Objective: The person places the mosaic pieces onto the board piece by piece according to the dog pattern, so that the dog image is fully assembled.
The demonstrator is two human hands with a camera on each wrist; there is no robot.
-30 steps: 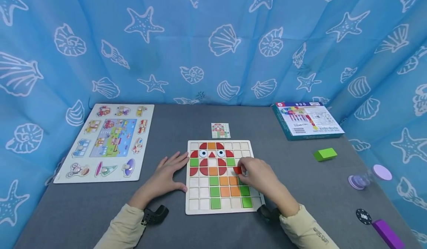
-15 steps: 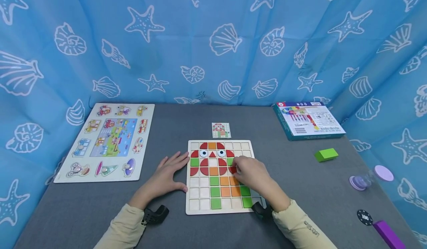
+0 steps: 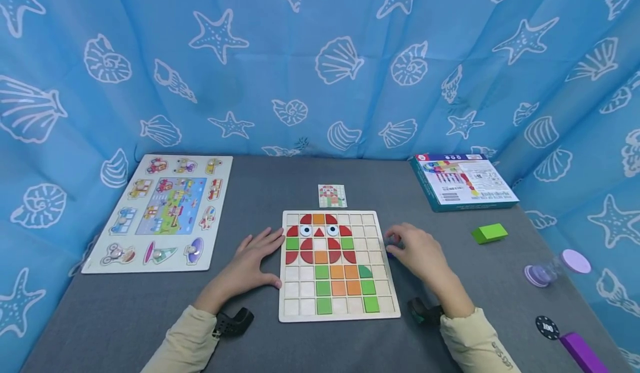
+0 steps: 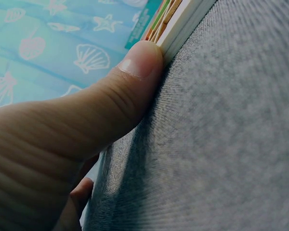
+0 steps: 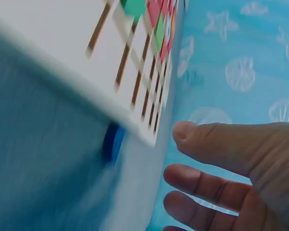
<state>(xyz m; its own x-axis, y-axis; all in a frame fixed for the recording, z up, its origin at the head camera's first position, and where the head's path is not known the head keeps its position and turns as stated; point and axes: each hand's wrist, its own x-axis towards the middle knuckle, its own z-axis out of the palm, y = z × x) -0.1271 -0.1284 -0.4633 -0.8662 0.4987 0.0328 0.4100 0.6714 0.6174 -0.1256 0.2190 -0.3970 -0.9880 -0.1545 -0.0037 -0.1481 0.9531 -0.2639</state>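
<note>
A white gridded pattern board (image 3: 375,234) lies in the middle of the table, its squares partly filled with red, green and orange tiles and two eye tiles. My left hand (image 3: 255,262) rests at its left edge, fingers spread; in the left wrist view the thumb (image 4: 139,62) presses against the board's side. My right hand (image 3: 417,253) is off the board's right edge, fingers loosely bent. In the right wrist view nothing sits between thumb and fingers, and a small blue piece (image 5: 113,143) lies beside the board's edge, apart from them.
Behind the board lies a small pattern card (image 3: 332,195). A vehicle peg puzzle (image 3: 215,239) is at left, a flat box (image 3: 465,181) at back right. Along the right are a green block (image 3: 490,233), a purple-and-clear stamper (image 3: 540,274), a black chip (image 3: 547,327) and a purple block (image 3: 582,351).
My right hand has set a red quarter-round tile into the board below the right green square, let go, and moved right past the board's edge. The left hand has stayed in place.
</note>
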